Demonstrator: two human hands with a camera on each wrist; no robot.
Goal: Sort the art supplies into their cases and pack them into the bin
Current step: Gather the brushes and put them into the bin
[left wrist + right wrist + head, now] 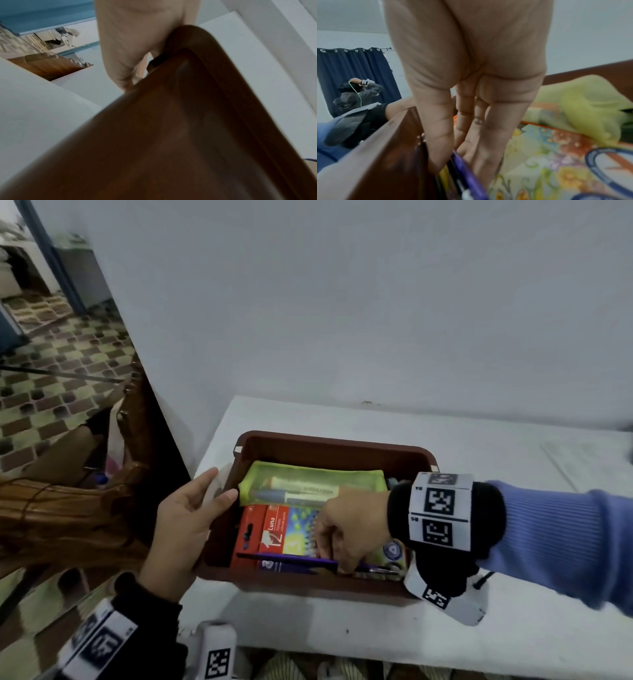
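Your left hand [185,518] lies flat-fingered against the brown bin [342,448], likely steadying it on the table [479,433]. Your right hand [346,534], fingers curled, pinches the purple pen [291,558], seemingly tucking it along the bin's near wall beside the packed cases.

You have a white table [376,419] set against a pale wall [342,302]. Left of the table you see a carved wooden piece of furniture [137,412] and a floor of checkered tiles [61,364]. Far from the table, a seated person [353,94] shows before a dark blue curtain [351,65].
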